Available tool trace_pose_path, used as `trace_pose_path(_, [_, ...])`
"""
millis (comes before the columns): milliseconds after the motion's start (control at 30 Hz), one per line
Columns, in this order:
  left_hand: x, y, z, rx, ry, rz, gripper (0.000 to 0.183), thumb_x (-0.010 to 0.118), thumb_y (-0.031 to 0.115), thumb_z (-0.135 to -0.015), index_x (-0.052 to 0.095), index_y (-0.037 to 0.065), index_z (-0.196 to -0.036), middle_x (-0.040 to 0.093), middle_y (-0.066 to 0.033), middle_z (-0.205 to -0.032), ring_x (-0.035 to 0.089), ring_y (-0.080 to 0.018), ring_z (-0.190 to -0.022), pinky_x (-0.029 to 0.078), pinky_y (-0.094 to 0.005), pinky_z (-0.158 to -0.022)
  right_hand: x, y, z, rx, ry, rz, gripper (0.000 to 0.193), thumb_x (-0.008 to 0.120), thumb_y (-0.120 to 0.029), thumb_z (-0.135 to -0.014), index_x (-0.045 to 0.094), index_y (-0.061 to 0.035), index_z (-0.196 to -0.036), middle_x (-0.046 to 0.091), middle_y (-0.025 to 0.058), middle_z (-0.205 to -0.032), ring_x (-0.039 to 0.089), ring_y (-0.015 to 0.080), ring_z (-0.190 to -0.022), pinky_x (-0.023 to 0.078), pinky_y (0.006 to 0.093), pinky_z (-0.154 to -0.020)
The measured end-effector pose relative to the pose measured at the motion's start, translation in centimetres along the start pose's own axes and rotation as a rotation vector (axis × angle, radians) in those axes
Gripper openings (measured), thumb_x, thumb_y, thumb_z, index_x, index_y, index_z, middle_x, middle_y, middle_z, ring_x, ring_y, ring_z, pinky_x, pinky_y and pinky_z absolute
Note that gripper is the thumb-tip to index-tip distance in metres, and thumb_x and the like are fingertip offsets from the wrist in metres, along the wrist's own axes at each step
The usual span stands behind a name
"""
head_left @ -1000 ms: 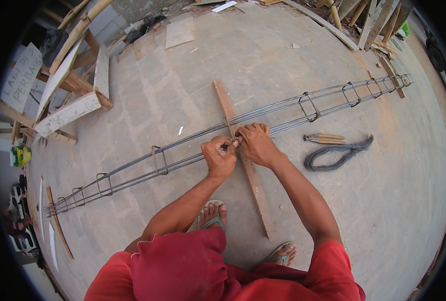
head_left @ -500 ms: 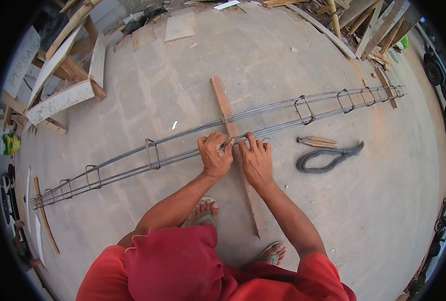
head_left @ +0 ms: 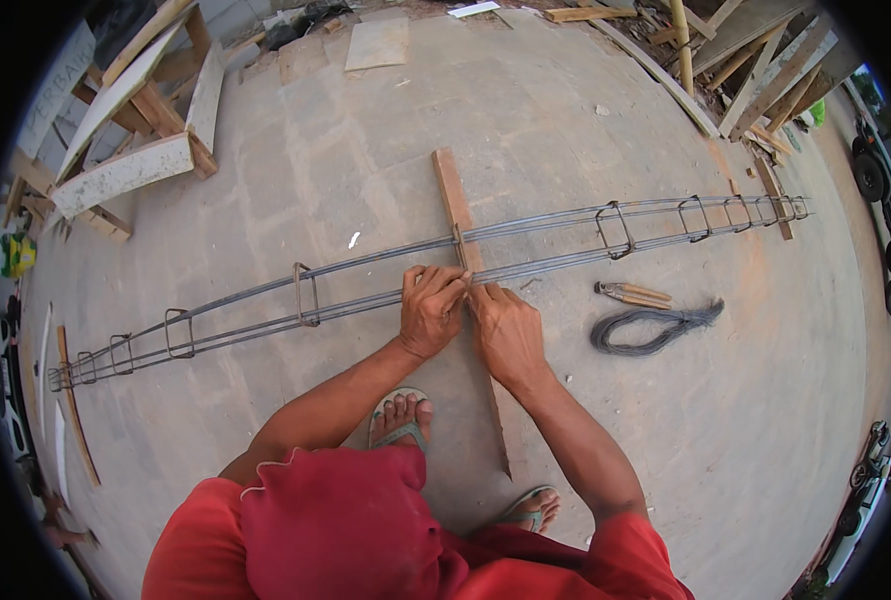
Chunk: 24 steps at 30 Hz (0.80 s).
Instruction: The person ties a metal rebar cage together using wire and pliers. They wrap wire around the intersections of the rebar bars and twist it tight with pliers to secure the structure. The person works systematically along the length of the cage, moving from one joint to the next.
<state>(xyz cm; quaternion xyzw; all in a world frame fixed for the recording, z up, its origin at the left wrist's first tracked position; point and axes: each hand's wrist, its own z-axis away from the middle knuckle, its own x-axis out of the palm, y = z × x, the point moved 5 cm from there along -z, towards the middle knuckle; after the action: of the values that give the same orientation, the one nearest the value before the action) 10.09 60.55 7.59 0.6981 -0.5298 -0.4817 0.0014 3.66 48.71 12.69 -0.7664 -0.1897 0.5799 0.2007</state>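
Note:
A long rebar cage [head_left: 233, 297] of thin steel rods with square stirrups stretches across the ground. Its middle rests on a wooden plank [head_left: 449, 190], where a stirrup [head_left: 458, 243] stands around the rods. At the near rods there, my left hand [head_left: 433, 312] pinches with bent fingers. My right hand [head_left: 508, 332] meets it from the right, its fingers curled and closed at the same spot. Whatever is between the fingertips is too small and covered to make out. Right of my hands lie pincers [head_left: 637, 295] with brown handles and a coil of thin dark wire [head_left: 629, 337].
Shorter wood pieces lie under the cage's ends, at the left [head_left: 78, 420] and the right [head_left: 776, 205]. A wooden frame [head_left: 130, 172] stands at the far left. Scrap timber [head_left: 755, 70] is piled at the far right. My sandalled foot [head_left: 401, 420] is just behind my left hand.
My right hand's fingers, earlier spread over the near rods, have drawn in and curled against my left hand's fingertips. The left hand stays at the same spot. The view has tilted slightly.

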Motion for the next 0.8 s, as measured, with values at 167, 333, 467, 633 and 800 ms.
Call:
trace_pose_path(167, [-0.4,0.3,-0.6,0.011,0.028,0.02,0.009,0.076,0.003,-0.086,0.075,0.006,-0.094,0.073,-0.0039,-0.098,0.067,-0.0238,-0.093,0.04,-0.0436,-0.093,-1.4,2.7,-5.6,-0.237,-0.021,0.118,0.009,0.069,-0.014,-0.094,0.069,-0.0048,-0.094,0.069,0.0122,-0.091,0.072,0.0321,-0.085,0.057,0.0435,-0.069])
trace_pose_path(333, [0.3,0.1,-0.7,-0.092,0.045,0.062,0.007,0.079,0.004,-0.085,0.076,0.006,-0.091,0.075,-0.0035,-0.097,0.067,-0.0232,-0.09,0.039,-0.0425,-0.091,0.7,5.7,-4.0,0.01,0.118,0.042,0.018,0.072,-0.018,-0.098,0.067,-0.0041,-0.087,0.068,0.0143,-0.082,0.07,0.0381,-0.073,0.054,0.0475,-0.062])
trace_pose_path(467, [0.1,0.3,-0.6,-0.112,0.056,0.07,0.007,0.08,0.005,-0.085,0.077,0.005,-0.091,0.076,-0.0042,-0.096,0.067,-0.0234,-0.088,0.039,-0.0414,-0.091,3.0,6.6,-1.3,0.234,0.153,-0.033,0.02,0.069,-0.016,-0.1,0.066,-0.0018,-0.087,0.071,0.019,-0.082,0.07,0.0413,-0.072,0.054,0.0496,-0.062])
trace_pose_path(633, [0.2,0.2,-0.6,-0.088,0.057,0.063,0.007,0.078,0.004,-0.085,0.077,0.004,-0.092,0.076,-0.0053,-0.098,0.067,-0.0243,-0.088,0.04,-0.0407,-0.09,4.7,4.5,1.4,0.26,0.143,-0.178,0.018,0.066,-0.014,-0.101,0.065,0.0006,-0.09,0.07,0.0233,-0.083,0.07,0.0442,-0.073,0.054,0.0505,-0.064])
trace_pose_path(800, [0.0,-0.3,0.0,-0.013,0.025,0.007,0.01,0.076,0.006,-0.085,0.077,0.003,-0.095,0.076,-0.0067,-0.101,0.067,-0.0247,-0.09,0.041,-0.0419,-0.09,4.3,2.3,1.0,0.22,0.091,-0.358,0.014,0.064,-0.009,-0.101,0.066,0.0045,-0.098,0.069,0.0272,-0.085,0.068,0.0487,-0.078,0.054,0.0528,-0.068])
